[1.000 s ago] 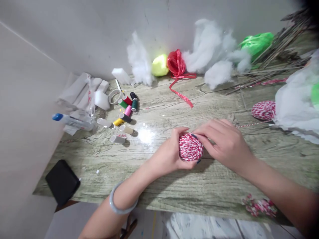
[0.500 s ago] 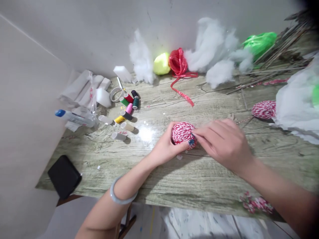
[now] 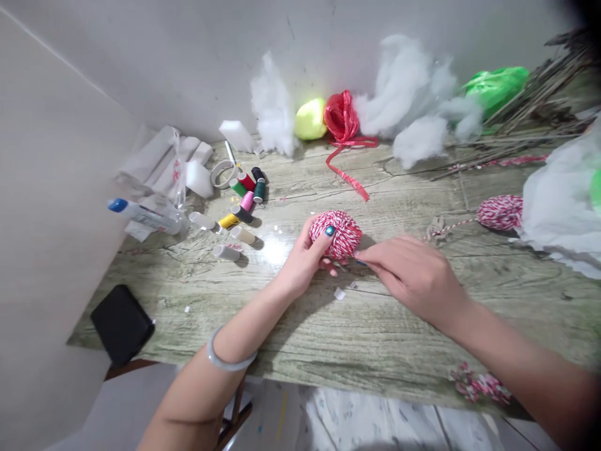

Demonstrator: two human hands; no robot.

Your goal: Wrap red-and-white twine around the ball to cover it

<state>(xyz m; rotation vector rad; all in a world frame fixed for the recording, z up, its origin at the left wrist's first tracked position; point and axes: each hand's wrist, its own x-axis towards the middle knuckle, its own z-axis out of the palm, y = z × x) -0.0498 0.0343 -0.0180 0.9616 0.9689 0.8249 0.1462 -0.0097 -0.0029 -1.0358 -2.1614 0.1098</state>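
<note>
My left hand (image 3: 303,263) wraps round a ball of red-and-white twine (image 3: 345,233), holding it just above the wooden table, its thumb lying across the front. At the ball's lower right edge is my right hand (image 3: 413,269), with thumb and fingers pinched together. Whatever lies between those fingertips is too small to make out. A second ball of the same twine (image 3: 500,213) rests at the right, and a strand runs left from it to a small pale bundle (image 3: 436,228).
Thread spools (image 3: 241,215), a tape roll (image 3: 224,174) and a glue bottle (image 3: 145,216) stand at left. A black case (image 3: 123,326) lies at the front left corner. Red ribbon (image 3: 342,118), white stuffing (image 3: 399,88) and dry twigs (image 3: 530,106) line the wall.
The twine ball has turned in my left hand and shifted slightly up and left. My left thumb has moved from its lower edge onto its front. The pinched right fingers have moved slightly down and left.
</note>
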